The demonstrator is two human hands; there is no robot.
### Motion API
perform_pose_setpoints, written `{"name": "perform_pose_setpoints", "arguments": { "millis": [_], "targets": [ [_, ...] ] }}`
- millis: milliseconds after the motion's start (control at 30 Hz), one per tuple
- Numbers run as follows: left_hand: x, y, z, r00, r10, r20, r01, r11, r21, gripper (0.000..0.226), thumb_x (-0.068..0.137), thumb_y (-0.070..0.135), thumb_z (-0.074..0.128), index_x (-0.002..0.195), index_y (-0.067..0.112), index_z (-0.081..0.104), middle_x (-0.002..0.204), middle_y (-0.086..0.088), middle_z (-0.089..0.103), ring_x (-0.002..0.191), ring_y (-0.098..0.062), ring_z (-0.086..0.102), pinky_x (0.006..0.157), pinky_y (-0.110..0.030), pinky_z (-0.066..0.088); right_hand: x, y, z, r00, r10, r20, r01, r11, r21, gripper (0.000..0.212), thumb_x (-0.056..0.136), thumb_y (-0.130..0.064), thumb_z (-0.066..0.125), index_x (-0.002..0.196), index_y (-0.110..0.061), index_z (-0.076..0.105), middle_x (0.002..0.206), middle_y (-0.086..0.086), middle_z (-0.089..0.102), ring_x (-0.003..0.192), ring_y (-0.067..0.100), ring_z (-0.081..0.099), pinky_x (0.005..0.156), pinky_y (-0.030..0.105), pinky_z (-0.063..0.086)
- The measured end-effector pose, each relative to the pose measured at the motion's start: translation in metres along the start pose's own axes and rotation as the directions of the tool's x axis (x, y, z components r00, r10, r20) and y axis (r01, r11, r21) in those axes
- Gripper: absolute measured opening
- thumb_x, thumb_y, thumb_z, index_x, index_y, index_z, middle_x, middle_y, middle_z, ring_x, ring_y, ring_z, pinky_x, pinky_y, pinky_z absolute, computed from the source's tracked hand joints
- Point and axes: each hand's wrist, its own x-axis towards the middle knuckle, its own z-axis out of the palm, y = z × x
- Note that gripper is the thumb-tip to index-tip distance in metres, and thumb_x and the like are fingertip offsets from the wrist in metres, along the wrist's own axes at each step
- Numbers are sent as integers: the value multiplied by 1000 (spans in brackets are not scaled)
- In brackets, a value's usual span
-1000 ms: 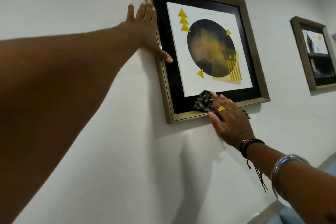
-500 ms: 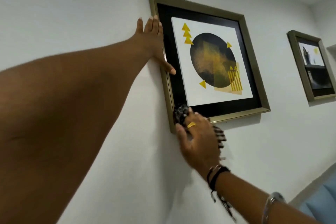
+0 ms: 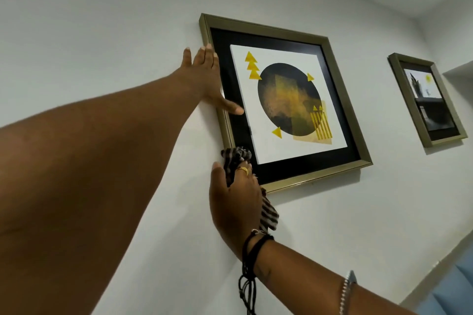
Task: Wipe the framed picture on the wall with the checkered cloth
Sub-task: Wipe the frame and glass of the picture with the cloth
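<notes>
A framed picture point(image 3: 340, 100) hangs on the white wall, with a dull gold frame, a black mat and a print of a dark circle and yellow triangles. My left hand point(image 3: 204, 79) lies flat against the frame's left side, fingers spread, thumb resting on the black mat. My right hand point(image 3: 234, 202) presses the black-and-white checkered cloth point(image 3: 234, 157) onto the frame's lower left corner. A loose end of the cloth hangs below my palm. That corner of the frame is hidden by the cloth and hand.
A second, smaller gold-framed picture point(image 3: 430, 100) hangs further right on the same wall point(image 3: 102, 20). A wall recess edge shows at the far right. Something blue point(image 3: 455, 289) sits low at the bottom right corner.
My right hand has slid the cloth left along the bottom frame edge to the lower left corner, then slightly up the left side. My left hand stays on the frame's left side.
</notes>
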Motion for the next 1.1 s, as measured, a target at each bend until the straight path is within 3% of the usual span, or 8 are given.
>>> {"name": "perform_pose_setpoints", "arguments": {
  "millis": [33, 100, 300, 567, 700, 833, 933, 1100],
  "targets": [
    [0, 0, -2, 1000, 3, 5, -3, 999, -33, 142, 55, 100, 27, 155, 5, -8, 165, -16, -16, 152, -29, -16, 118, -56, -12, 2, -3, 2, 1000, -3, 7, 2, 1000, 21, 81, 84, -57, 30, 149, -10, 35, 159, 9, 35, 148, 24, 26, 122, 43, 22],
    [0, -1, -5, 1000, 9, -14, -10, 997, -76, 126, 67, 94, 10, 157, 7, -1, 166, -13, -10, 153, -26, -12, 119, -54, -12, 15, -7, 6, 998, -66, -15, 67, 997, 31, 81, 89, -53, 36, 155, -7, 22, 164, 9, 22, 152, 21, 16, 124, 39, 14],
    [-1, -9, -10, 1000, 7, -28, -10, 995, -101, 111, 76, 85, -3, 157, 10, 6, 167, -10, -3, 154, -24, -7, 120, -53, -12, 82, -38, 15, 968, -248, -38, 248, 969, -25, 70, 99, -41, 39, 155, -4, 18, 165, 12, 18, 153, 22, 12, 125, 39, 9],
    [1, -19, -11, 999, 31, -41, -37, 987, -159, 105, 77, 84, -2, 158, 17, 12, 168, -3, 0, 154, -22, -6, 120, -53, -14, 179, -80, 11, 853, -522, 3, 518, 846, -126, 59, 99, -34, 47, 153, -17, 31, 160, 11, 33, 150, 27, 23, 123, 44, 17],
    [0, -19, -9, 998, 31, -46, -40, 978, -203, 100, 80, 82, -1, 157, 18, 12, 168, -1, 1, 154, -22, -6, 120, -54, -14, 197, -75, 13, 851, -522, 53, 520, 825, -224, 68, 97, -40, 48, 156, -21, 21, 165, 8, 19, 153, 23, 10, 125, 41, 10],
    [0, -19, -7, 998, 27, -59, -40, 972, -233, 98, 82, 80, 1, 157, 18, 12, 168, -2, 0, 154, -23, -7, 120, -55, -13, 187, -67, 7, 847, -528, 61, 531, 837, -133, 69, 97, -43, 48, 155, -19, 21, 165, 11, 16, 154, 25, 8, 125, 43, 10],
    [0, -16, -6, 998, 27, -65, -40, 977, -208, 98, 82, 80, 1, 157, 17, 12, 168, -4, -2, 154, -24, -7, 120, -55, -12, 172, -59, 3, 842, -536, 64, 539, 827, -163, 66, 98, -51, 40, 154, -17, 27, 166, 7, 15, 154, 21, 6, 125, 45, 12],
    [0, -11, -4, 997, 3, -82, -14, 990, -143, 111, 75, 87, 2, 157, 12, 8, 167, -9, -1, 154, -25, -5, 119, -54, -11, 123, -21, -5, 862, -497, 98, 506, 848, -158, 76, 99, -53, 38, 157, -11, 15, 167, 7, 9, 154, 18, 1, 126, 37, 4]
  ]
}}
